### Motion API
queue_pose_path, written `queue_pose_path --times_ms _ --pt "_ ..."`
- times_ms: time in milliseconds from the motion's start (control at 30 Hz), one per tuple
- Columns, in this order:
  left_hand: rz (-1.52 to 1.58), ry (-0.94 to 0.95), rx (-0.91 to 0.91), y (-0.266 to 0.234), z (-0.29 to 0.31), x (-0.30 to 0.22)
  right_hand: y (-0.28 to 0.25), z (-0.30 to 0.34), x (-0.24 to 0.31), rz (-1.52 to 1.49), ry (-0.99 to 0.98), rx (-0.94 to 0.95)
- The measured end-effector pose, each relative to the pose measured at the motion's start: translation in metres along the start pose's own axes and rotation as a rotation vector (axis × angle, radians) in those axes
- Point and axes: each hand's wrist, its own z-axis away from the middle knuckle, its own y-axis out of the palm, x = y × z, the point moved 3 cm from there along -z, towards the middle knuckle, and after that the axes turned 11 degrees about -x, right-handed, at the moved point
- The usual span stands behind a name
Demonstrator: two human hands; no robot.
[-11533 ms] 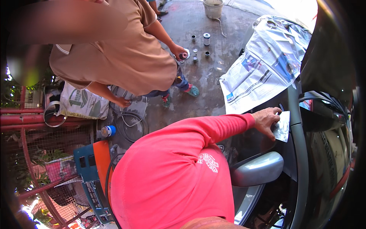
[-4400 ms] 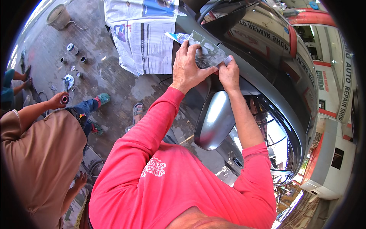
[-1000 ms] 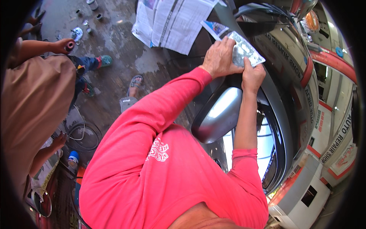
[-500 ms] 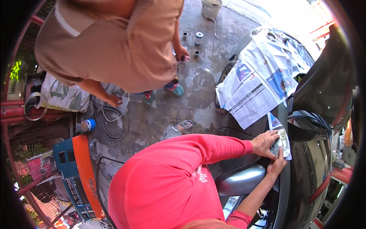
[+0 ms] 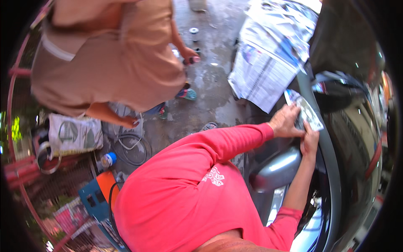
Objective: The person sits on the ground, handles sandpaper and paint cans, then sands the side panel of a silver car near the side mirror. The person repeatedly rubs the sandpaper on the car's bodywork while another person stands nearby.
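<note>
My left hand, in a red sleeve, reaches over the dark car body and has its fingers curled on a small piece of newspaper. From below, my right hand grips the near edge of the same piece, its fingertips close to those of my left hand. The piece is printed with a grey and white picture and lies slanted by the car's panel edge. Just below my hands is the dark, glossy side mirror. My fingers partly cover the paper.
Larger newspaper sheets drape over the car ahead. A person in brown stands at the upper left, holding a small pink-ended object. Cans stand on the concrete. A sack, coiled cable and blue-orange panel are left.
The whole view has shifted and turned, with some blur. Both hands keep hold of the newspaper piece, which appears higher in the picture. The person in brown stays at the upper left.
</note>
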Motion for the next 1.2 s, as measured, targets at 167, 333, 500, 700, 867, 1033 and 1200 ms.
queue_pose_path --times_ms 167,333,500,700,867,1033,1200 --pt "-0.057 0.159 -0.036 0.013 -0.026 0.007 -0.006 -0.021 -0.008 -0.171 0.018 -0.059" --pt "-0.073 0.177 0.056 0.027 -0.042 0.015 -0.008 -0.020 -0.002 -0.328 0.043 -0.129" --pt "-0.105 0.103 0.120 0.034 -0.036 0.018 -0.009 -0.014 -0.002 -0.301 0.111 -0.177" --pt "-0.087 0.056 0.089 0.032 -0.029 0.027 -0.003 -0.009 0.000 -0.260 0.164 -0.199" --pt "-0.115 0.092 0.046 0.033 -0.035 0.016 -0.007 -0.009 0.003 -0.289 0.156 -0.224" --pt "-0.118 0.075 0.127 0.032 -0.043 0.022 -0.004 -0.010 0.002 -0.260 0.189 -0.235" --pt "-0.180 0.087 0.223 0.022 -0.050 0.017 -0.015 -0.004 0.011 -0.189 0.048 -0.469"
